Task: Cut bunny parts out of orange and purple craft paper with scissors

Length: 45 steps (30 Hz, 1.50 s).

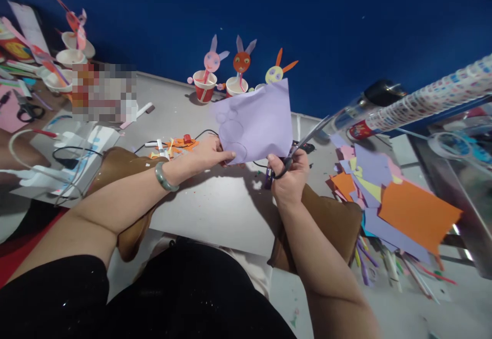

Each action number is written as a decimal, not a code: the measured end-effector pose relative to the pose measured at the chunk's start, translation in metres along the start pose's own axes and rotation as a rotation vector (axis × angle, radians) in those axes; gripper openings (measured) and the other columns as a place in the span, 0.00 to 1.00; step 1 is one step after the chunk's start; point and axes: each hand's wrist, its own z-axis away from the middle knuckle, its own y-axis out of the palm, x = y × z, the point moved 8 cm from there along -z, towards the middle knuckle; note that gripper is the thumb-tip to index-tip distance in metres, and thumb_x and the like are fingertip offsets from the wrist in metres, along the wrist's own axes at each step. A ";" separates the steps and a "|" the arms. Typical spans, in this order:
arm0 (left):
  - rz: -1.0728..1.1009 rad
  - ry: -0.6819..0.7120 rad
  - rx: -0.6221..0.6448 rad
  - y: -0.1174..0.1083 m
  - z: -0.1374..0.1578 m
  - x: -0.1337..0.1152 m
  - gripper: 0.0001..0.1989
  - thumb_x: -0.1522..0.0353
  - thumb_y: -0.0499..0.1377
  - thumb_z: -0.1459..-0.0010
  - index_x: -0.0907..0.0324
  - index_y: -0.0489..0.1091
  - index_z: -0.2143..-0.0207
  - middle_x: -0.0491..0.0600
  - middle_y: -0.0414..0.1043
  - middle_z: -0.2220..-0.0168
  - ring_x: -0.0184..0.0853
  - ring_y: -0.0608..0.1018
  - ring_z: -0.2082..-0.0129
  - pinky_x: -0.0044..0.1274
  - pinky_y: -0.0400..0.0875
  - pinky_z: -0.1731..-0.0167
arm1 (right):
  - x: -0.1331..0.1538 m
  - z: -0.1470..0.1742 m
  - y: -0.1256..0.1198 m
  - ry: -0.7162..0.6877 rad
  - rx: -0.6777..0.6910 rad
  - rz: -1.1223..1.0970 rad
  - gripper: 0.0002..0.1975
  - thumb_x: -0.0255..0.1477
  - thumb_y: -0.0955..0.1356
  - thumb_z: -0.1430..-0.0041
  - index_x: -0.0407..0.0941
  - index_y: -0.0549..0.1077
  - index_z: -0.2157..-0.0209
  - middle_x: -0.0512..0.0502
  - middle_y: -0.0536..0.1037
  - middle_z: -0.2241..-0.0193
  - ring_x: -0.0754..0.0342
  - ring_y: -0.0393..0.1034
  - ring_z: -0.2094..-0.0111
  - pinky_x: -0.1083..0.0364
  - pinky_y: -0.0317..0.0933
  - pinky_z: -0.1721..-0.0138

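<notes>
Toward the left side of the pale grey counter (215, 206), a white power strip with cables (89, 161) is seen, and nearer the middle, orange paper scraps (182, 145) are scattered. Beside them, the thin lilac sheet of paper (261, 124) is gripped at its lower left corner by the left hand (210, 153): the thumb is laid on the front, while the other fingers are largely hidden behind, so their exact spread cannot be told. Round outlines (235, 130) are drawn on the sheet's left part, and the sheet is held raised above the counter, in front of red-and-white paper cups (205, 92) with paper rabbit faces. At its lower right edge, the right hand's (290, 172) thumb is set against the paper, its fingers being closed around black-handled metal scissors (309, 135), whose blades are pointed up and away to the right. Farther right, loose coloured paper (418, 211) is piled. The step in hand is judged to be the positioning of the marked sheet for cutting; for that, the blades need to be turned to the paper's edge and the outlined part kept steady.
</notes>
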 end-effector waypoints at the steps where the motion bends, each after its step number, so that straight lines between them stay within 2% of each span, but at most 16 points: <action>1: -0.007 -0.017 0.022 0.002 0.001 0.000 0.12 0.62 0.65 0.46 0.62 0.72 0.76 0.47 0.73 0.78 0.29 0.75 0.77 0.22 0.70 0.74 | 0.001 0.000 -0.001 0.000 -0.002 -0.001 0.25 0.39 0.81 0.54 0.49 0.67 0.62 0.58 0.72 0.75 0.60 0.67 0.79 0.58 0.64 0.74; 3: 0.008 -0.050 0.066 0.007 0.004 0.000 0.11 0.62 0.65 0.46 0.62 0.73 0.75 0.47 0.74 0.77 0.30 0.76 0.78 0.22 0.70 0.75 | 0.004 0.001 -0.001 -0.008 -0.012 0.001 0.24 0.38 0.81 0.53 0.49 0.68 0.61 0.58 0.73 0.74 0.60 0.66 0.79 0.58 0.64 0.74; 5: 0.010 -0.072 0.051 0.006 0.008 -0.003 0.12 0.62 0.65 0.45 0.62 0.74 0.75 0.47 0.74 0.78 0.28 0.74 0.80 0.21 0.67 0.77 | 0.007 0.001 -0.002 -0.014 -0.025 -0.005 0.23 0.38 0.81 0.53 0.49 0.68 0.61 0.58 0.74 0.74 0.60 0.67 0.79 0.58 0.64 0.74; 9: -0.009 -0.098 -0.092 -0.007 0.015 -0.011 0.22 0.60 0.65 0.42 0.62 0.71 0.84 0.42 0.62 0.87 0.22 0.61 0.87 0.19 0.52 0.84 | 0.008 0.005 0.004 0.030 0.013 -0.039 0.20 0.41 0.78 0.46 0.49 0.70 0.59 0.56 0.77 0.74 0.59 0.70 0.77 0.58 0.65 0.72; 11: 0.068 -0.110 -0.165 -0.014 0.017 -0.013 0.24 0.60 0.65 0.41 0.62 0.68 0.86 0.41 0.58 0.89 0.21 0.58 0.87 0.19 0.49 0.84 | 0.010 0.009 0.009 0.029 0.062 -0.037 0.19 0.43 0.76 0.43 0.48 0.70 0.58 0.54 0.80 0.72 0.58 0.73 0.75 0.57 0.68 0.69; 14: 0.281 -0.094 -0.221 -0.016 0.016 -0.017 0.21 0.67 0.64 0.38 0.63 0.71 0.84 0.44 0.67 0.86 0.20 0.64 0.86 0.17 0.57 0.82 | 0.010 0.017 0.022 0.033 0.222 0.000 0.23 0.45 0.77 0.45 0.48 0.71 0.56 0.50 0.82 0.68 0.55 0.77 0.68 0.53 0.71 0.62; 17: 0.499 -0.108 -0.248 -0.013 0.015 -0.017 0.14 0.72 0.62 0.38 0.65 0.75 0.78 0.48 0.77 0.80 0.22 0.72 0.82 0.16 0.66 0.78 | 0.002 0.028 0.038 0.119 0.416 0.063 0.25 0.46 0.78 0.47 0.48 0.71 0.55 0.48 0.82 0.67 0.53 0.77 0.67 0.52 0.71 0.62; 21: 0.635 -0.130 -0.229 -0.006 0.017 -0.016 0.09 0.72 0.65 0.42 0.65 0.75 0.76 0.49 0.78 0.79 0.26 0.77 0.80 0.18 0.73 0.75 | -0.006 0.038 0.052 0.221 0.567 0.133 0.26 0.49 0.78 0.49 0.48 0.70 0.57 0.50 0.81 0.70 0.53 0.75 0.69 0.49 0.70 0.62; 24: 0.647 -0.123 -0.194 -0.002 0.019 -0.013 0.11 0.68 0.68 0.44 0.65 0.75 0.77 0.51 0.78 0.78 0.28 0.78 0.80 0.20 0.76 0.74 | -0.008 0.044 0.057 0.279 0.638 0.155 0.26 0.49 0.78 0.49 0.48 0.70 0.59 0.49 0.81 0.71 0.52 0.74 0.69 0.49 0.69 0.64; 28: 0.624 -0.117 -0.163 0.003 0.020 -0.007 0.13 0.65 0.68 0.44 0.64 0.77 0.77 0.52 0.80 0.76 0.29 0.80 0.77 0.21 0.78 0.71 | -0.010 0.052 0.063 0.321 0.685 0.127 0.25 0.49 0.77 0.49 0.49 0.69 0.59 0.51 0.80 0.72 0.53 0.73 0.71 0.50 0.67 0.66; 32: 0.627 -0.149 -0.143 0.010 0.021 -0.003 0.14 0.64 0.68 0.44 0.64 0.77 0.78 0.53 0.80 0.76 0.29 0.80 0.78 0.20 0.79 0.71 | -0.011 0.057 0.066 0.306 0.694 0.102 0.24 0.48 0.78 0.48 0.49 0.69 0.60 0.52 0.79 0.72 0.54 0.73 0.71 0.51 0.67 0.65; 40: 0.719 -0.171 -0.146 0.014 0.023 -0.008 0.17 0.61 0.75 0.55 0.66 0.77 0.80 0.51 0.78 0.79 0.28 0.78 0.80 0.19 0.78 0.74 | -0.013 0.060 0.065 0.301 0.672 0.042 0.26 0.50 0.77 0.47 0.49 0.69 0.57 0.52 0.80 0.71 0.54 0.74 0.71 0.51 0.68 0.65; 45: 0.752 -0.174 -0.149 0.013 0.023 -0.007 0.15 0.63 0.73 0.53 0.65 0.77 0.79 0.50 0.78 0.79 0.28 0.79 0.80 0.20 0.78 0.73 | -0.013 0.059 0.065 0.303 0.641 0.041 0.28 0.50 0.78 0.50 0.49 0.68 0.58 0.52 0.80 0.72 0.54 0.73 0.72 0.51 0.68 0.65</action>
